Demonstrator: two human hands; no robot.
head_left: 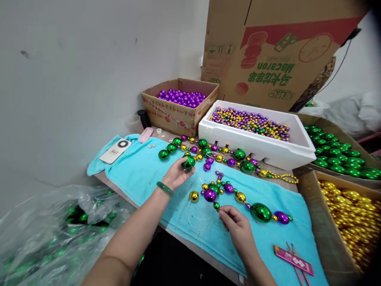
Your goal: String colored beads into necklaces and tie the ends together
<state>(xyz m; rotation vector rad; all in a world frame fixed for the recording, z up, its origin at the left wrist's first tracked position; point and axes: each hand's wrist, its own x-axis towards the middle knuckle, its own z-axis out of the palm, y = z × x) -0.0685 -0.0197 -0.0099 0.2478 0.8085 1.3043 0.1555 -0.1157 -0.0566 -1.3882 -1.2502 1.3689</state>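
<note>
My left hand [177,173] is closed around a large green bead [188,162], and a clear thread runs down from it toward the beads below. With thumb and forefinger my right hand [235,223] pinches a small green bead [216,205]. That bead sits just below a purple bead [210,195] in a cluster of green, gold and purple beads. A strand with a large green oval bead [261,212] stretches right from the cluster over the blue towel [143,171]. A loose gold bead [194,196] lies left of the cluster.
Finished-looking bead strands [239,155] lie along the towel's back. Behind stand a carton of purple beads [178,111] and a white foam box [253,139]. A carton of gold beads [315,214] borders the right. A phone [114,153] and scissors [297,266] lie on the towel.
</note>
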